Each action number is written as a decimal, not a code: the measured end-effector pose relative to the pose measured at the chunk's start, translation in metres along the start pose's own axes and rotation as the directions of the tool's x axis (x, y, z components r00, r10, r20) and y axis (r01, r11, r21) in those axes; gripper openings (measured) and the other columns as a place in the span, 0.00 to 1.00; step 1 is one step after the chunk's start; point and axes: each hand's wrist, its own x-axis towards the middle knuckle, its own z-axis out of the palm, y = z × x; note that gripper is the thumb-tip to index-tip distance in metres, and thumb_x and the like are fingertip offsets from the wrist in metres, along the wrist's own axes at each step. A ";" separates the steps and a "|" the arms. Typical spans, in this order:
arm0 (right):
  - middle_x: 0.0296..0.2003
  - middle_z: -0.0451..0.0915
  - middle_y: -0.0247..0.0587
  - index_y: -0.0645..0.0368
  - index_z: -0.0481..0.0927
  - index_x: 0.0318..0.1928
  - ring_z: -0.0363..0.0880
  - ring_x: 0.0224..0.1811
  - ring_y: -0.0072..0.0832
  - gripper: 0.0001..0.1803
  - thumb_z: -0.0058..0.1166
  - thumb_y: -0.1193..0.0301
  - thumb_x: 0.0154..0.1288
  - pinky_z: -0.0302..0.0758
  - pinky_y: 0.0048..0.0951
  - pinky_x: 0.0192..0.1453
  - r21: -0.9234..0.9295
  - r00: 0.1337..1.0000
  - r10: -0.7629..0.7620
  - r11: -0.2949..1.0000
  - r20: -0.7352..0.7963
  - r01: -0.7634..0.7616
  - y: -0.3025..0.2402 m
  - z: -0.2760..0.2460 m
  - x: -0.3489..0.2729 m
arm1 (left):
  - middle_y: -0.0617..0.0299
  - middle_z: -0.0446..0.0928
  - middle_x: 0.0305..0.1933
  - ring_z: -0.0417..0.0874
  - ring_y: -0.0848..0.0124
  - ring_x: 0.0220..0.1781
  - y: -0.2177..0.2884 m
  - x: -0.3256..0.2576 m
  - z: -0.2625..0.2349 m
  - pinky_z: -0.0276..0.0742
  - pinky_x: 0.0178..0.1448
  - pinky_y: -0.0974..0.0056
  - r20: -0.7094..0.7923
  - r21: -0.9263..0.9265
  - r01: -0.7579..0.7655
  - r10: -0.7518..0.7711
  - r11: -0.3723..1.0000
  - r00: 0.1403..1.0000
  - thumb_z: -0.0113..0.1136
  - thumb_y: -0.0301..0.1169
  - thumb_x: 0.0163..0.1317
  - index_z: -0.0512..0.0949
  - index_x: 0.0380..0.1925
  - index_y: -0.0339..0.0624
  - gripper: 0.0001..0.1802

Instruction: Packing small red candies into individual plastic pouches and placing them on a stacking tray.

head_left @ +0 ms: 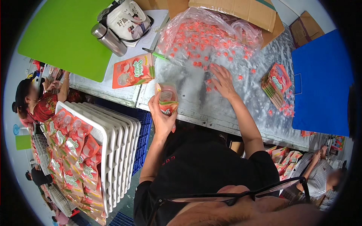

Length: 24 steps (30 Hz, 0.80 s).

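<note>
My left hand [162, 119] is closed around a red and green pouch [168, 98] with a clear window, held upright at the table's near edge. The pouch's top looks parted. My right hand [224, 81] reaches over the metal table [188, 98], fingers stretched out and apart beside a few small red wrapped pieces [209, 86]. Beyond it, a large clear plastic bag [181, 30] spills many more of these pieces onto the tabletop. Whether a fingertip touches one, I cannot tell.
A flat pouch [132, 71] and a green-handled cutter [158, 55] lie left. A pouch stack [272, 88] stands right, near a blue panel [320, 83]. Behind are a cardboard box [241, 13] and steel bottle [109, 39]. Stacked white trays [117, 132] hold pouches; people work on both sides.
</note>
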 end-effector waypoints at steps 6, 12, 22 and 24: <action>0.77 0.68 0.39 0.49 0.70 0.77 0.54 0.83 0.44 0.31 0.41 0.51 0.82 0.45 0.51 0.87 0.153 0.982 0.098 0.981 0.161 -0.123 0.020 -0.005 0.022 | 0.42 0.64 0.67 0.69 0.44 0.69 0.006 0.002 0.001 0.69 0.73 0.47 0.013 -0.015 0.005 -0.005 1.000 1.000 0.77 0.20 0.47 0.65 0.74 0.42 0.51; 0.73 0.74 0.43 0.53 0.71 0.77 0.58 0.82 0.43 0.32 0.35 0.50 0.84 0.49 0.40 0.86 0.818 0.940 0.201 0.464 0.276 -0.340 0.011 -0.023 0.001 | 0.43 0.65 0.67 0.69 0.45 0.69 -0.002 -0.002 0.001 0.69 0.73 0.47 0.017 -0.006 0.023 -0.023 1.000 1.000 0.76 0.19 0.47 0.64 0.74 0.41 0.51; 0.72 0.73 0.42 0.52 0.79 0.69 0.61 0.79 0.46 0.30 0.64 0.57 0.69 0.54 0.51 0.83 0.039 0.986 -0.146 0.989 0.074 0.144 -0.023 -0.012 -0.012 | 0.43 0.65 0.66 0.70 0.45 0.69 0.002 0.000 0.001 0.70 0.72 0.47 0.014 -0.016 0.004 -0.004 1.000 1.000 0.76 0.20 0.47 0.64 0.75 0.42 0.51; 0.68 0.75 0.42 0.52 0.80 0.66 0.63 0.76 0.47 0.30 0.67 0.56 0.66 0.56 0.54 0.81 -0.030 0.982 -0.175 0.984 0.075 0.178 -0.036 -0.013 -0.015 | 0.43 0.65 0.66 0.70 0.45 0.69 -0.001 -0.001 0.002 0.70 0.72 0.48 0.016 -0.005 -0.005 0.005 1.000 1.000 0.77 0.20 0.47 0.64 0.75 0.42 0.51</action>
